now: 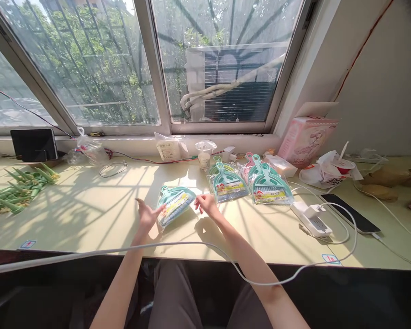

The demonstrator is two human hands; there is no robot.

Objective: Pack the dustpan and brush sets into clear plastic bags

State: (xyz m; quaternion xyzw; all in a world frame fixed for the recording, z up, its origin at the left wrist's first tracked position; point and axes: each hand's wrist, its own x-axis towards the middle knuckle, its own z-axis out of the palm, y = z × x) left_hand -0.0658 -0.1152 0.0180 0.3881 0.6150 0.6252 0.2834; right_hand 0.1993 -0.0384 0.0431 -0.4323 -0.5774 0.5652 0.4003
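Note:
A mint-green dustpan-and-brush set (176, 204) in clear plastic wrap, with a yellow label across it, lies slantwise in front of me. My left hand (146, 216) is at its left edge, fingers spread and pointing away, the thumb against the wrap. At the right edge is my right hand (207, 205), its fingers curled together; whether they pinch the wrap's edge cannot be made out. To the right rest more wrapped sets: a green stack (229, 183) and another green stack (270, 185) with a pink handle (249, 157) showing behind it.
A white cable (205, 243) crosses in front of my forearms. On the right are a power strip (311, 219), a phone (351, 214), a pink box (308, 139) and a white bag (329, 171). A plastic cup (204, 157) stands near the window; green stalks (20, 189) and a tablet (33, 145) are left.

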